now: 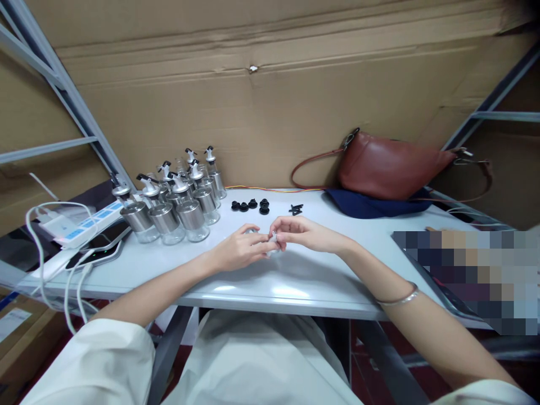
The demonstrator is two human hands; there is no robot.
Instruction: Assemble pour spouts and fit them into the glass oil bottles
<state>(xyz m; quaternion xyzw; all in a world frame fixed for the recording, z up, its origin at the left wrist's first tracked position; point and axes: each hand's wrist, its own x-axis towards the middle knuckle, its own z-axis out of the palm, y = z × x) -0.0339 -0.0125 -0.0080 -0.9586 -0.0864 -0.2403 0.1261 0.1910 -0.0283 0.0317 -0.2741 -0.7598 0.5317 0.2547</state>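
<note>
Now hands hold something whitish; carton label unreadable.

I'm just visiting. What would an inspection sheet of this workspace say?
Surface: glossy white table, glare near front.
Job's things: small pale piece, partly hidden; black round stoppers; thin black pieces; glass and steel bottles with spouts.
Clutter: brown leather handbag on navy cloth; white power strip.
Hands: bare right hand pinches the piece; bare left hand beside it, grip unclear.
Cables: white looping cords, left; red-yellow wire along the back.
Surroundings: brown cardboard wall; grey metal frame.
</note>
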